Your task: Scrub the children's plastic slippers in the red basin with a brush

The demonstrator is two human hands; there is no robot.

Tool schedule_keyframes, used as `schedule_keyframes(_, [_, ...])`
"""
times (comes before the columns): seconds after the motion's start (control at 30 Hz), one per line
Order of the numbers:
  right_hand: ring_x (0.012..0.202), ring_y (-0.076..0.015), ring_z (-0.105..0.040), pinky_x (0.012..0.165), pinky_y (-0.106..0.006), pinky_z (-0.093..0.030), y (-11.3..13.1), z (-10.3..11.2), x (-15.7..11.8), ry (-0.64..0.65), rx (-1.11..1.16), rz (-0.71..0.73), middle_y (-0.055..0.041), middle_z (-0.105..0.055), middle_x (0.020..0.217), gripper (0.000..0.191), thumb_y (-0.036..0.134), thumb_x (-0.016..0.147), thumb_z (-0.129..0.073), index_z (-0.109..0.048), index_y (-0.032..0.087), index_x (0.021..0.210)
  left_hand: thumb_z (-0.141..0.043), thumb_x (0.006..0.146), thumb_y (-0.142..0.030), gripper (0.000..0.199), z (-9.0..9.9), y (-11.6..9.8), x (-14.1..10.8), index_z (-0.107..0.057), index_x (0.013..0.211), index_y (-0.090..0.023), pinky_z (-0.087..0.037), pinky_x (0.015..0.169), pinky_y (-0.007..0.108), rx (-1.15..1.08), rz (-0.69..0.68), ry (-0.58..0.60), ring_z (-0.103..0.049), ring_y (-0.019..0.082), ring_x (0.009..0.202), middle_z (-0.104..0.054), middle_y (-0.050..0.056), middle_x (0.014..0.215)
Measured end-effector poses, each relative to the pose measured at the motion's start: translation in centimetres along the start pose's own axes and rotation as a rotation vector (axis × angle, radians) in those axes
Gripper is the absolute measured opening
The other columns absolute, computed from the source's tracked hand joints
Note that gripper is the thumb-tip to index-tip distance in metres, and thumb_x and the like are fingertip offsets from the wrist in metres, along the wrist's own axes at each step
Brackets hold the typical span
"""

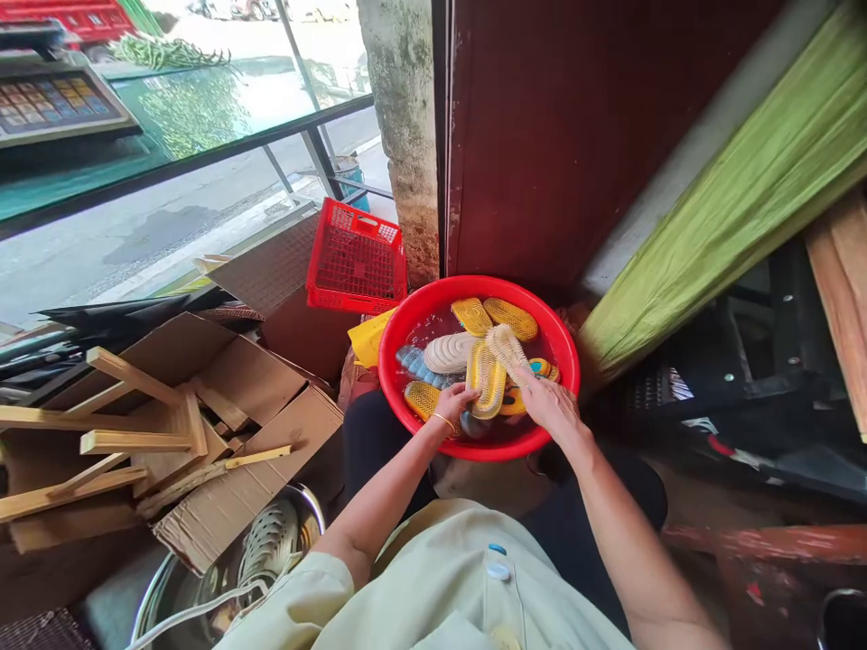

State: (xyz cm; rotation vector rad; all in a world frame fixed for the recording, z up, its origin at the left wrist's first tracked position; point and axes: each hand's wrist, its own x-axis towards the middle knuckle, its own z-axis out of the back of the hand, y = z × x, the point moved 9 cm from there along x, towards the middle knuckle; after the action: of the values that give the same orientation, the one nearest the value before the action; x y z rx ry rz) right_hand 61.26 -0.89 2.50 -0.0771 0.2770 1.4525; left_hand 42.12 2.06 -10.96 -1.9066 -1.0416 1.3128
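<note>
A red plastic basin (567,357) of water sits between my knees, with several shoe soles floating or lying in it. My left hand (455,403) is closed on the near edge of a yellow sole (486,377) with a pale ribbed middle. Closed too, my right hand (550,403) grips the lower end of a cream, bristly, elongated piece (507,347); whether it is a brush or another sole I cannot tell. This piece leans against the yellow sole's upper right. Around them are a ridged white sole (448,353), a blue sole (420,366) and more yellow soles (511,318).
A red plastic crate (358,257) stands behind the basin at left. Wooden stool legs (142,441) rest on cardboard boxes (250,469). Below them, a metal basin (312,506) holds a pale ridged sole. Green cloth (718,199) hangs at right, beside a dark red door (575,135).
</note>
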Motion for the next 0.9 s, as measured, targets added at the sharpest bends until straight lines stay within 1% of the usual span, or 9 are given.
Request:
schedule_keyframes(0.1, [0.102, -0.0314, -0.074, 0.086, -0.041, -0.055, 1.3, -1.5, -2.3, 0.078, -0.015, 0.049, -0.0132, -0.077, 0.121, 0.059, 0.035, 0.107, -0.036, -0.034, 0.037, 0.166, -0.086, 0.067, -0.029, 0.041, 0.3, -1.1, 0.4, -0.069, 0.103, -0.020, -0.054, 0.086, 0.029, -0.092, -0.149, -0.066, -0.069, 0.018, 0.091, -0.074, 0.002, 0.091])
schedule_keyframes(0.23, [0.096, -0.0314, -0.076, 0.089, -0.043, -0.055, 4.0, -4.6, -3.8, 0.246, -0.010, 0.144, -0.0157, -0.079, 0.113, 0.061, 0.031, 0.105, -0.039, -0.036, 0.035, 0.165, -0.079, 0.077, -0.031, 0.035, 0.3, -0.4, 0.6, -0.069, 0.109, -0.020, -0.051, 0.104, 0.034, -0.162, -0.173, -0.073, -0.067, 0.023, 0.116, -0.075, 0.006, 0.115])
schedule_keyframes(0.3, [0.102, -0.0328, -0.075, 0.093, -0.046, -0.054, 3.6, -4.5, -2.3, 0.208, 0.000, 0.083, -0.0179, -0.077, 0.118, 0.061, 0.030, 0.105, -0.039, -0.036, 0.033, 0.166, -0.080, 0.077, -0.030, 0.037, 0.6, 0.4, 0.5, -0.071, 0.111, -0.018, -0.050, 0.107, 0.035, -0.157, -0.156, -0.085, -0.065, 0.025, 0.122, -0.075, 0.008, 0.120])
schedule_keyframes(0.43, [0.116, -0.0321, -0.071, 0.100, -0.045, -0.052, 1.6, -2.7, 2.5, 0.101, 0.086, -0.021, -0.0199, -0.072, 0.132, 0.057, 0.031, 0.106, -0.037, -0.044, 0.025, 0.162, -0.088, 0.069, -0.029, 0.044, 0.2, 1.3, 0.4, -0.076, 0.110, -0.019, -0.049, 0.110, 0.039, -0.111, -0.166, -0.010, -0.064, 0.029, 0.124, -0.076, 0.007, 0.117])
schedule_keyframes(0.53, [0.121, -0.0318, -0.069, 0.103, -0.044, -0.051, 1.2, -2.3, 3.6, 0.099, 0.121, -0.014, -0.0176, -0.073, 0.131, 0.055, 0.032, 0.106, -0.037, -0.048, 0.023, 0.160, -0.091, 0.064, -0.031, 0.044, 0.6, 1.7, 0.7, -0.078, 0.104, -0.018, -0.050, 0.105, 0.038, -0.177, -0.150, -0.030, -0.068, 0.028, 0.115, -0.078, 0.008, 0.111])
schedule_keyframes(0.63, [0.116, -0.0355, -0.071, 0.099, -0.049, -0.052, 1.9, -4.0, 0.8, 0.184, 0.098, 0.026, -0.0170, -0.076, 0.124, 0.056, 0.033, 0.106, -0.037, -0.047, 0.026, 0.161, -0.089, 0.065, -0.033, 0.042, 1.0, 2.5, 1.1, -0.079, 0.103, -0.017, -0.055, 0.091, 0.033, -0.270, -0.049, -0.042, -0.071, 0.024, 0.099, -0.079, 0.008, 0.103])
schedule_keyframes(0.77, [0.101, -0.0362, -0.076, 0.089, -0.048, -0.055, 3.5, -7.3, -5.8, 0.298, 0.041, 0.105, -0.0169, -0.078, 0.108, 0.061, 0.030, 0.105, -0.033, -0.036, 0.029, 0.166, -0.081, 0.076, -0.050, 0.045, 1.7, 3.6, 1.5, -0.078, 0.107, -0.017, -0.053, 0.070, 0.028, -0.297, 0.106, -0.071, -0.070, 0.020, 0.080, -0.078, 0.006, 0.090])
schedule_keyframes(0.83, [0.098, -0.0348, -0.076, 0.088, -0.048, -0.055, 4.2, -8.2, -8.0, 0.311, 0.041, 0.148, -0.0153, -0.078, 0.106, 0.062, 0.029, 0.105, -0.035, -0.035, 0.031, 0.166, -0.074, 0.081, -0.060, 0.052, 1.5, 4.1, 1.7, -0.077, 0.108, -0.016, -0.054, 0.070, 0.030, -0.323, 0.164, -0.055, -0.071, 0.021, 0.079, -0.077, 0.008, 0.087])
schedule_keyframes(0.9, [0.099, -0.0341, -0.076, 0.089, -0.047, -0.054, 4.1, -8.5, -8.2, 0.314, 0.032, 0.149, -0.0151, -0.078, 0.107, 0.062, 0.029, 0.104, -0.038, -0.034, 0.033, 0.166, -0.072, 0.083, -0.062, 0.053, 1.4, 4.3, 1.9, -0.076, 0.107, -0.016, -0.056, 0.078, 0.033, -0.358, 0.153, -0.055, -0.072, 0.023, 0.086, -0.077, 0.008, 0.090])
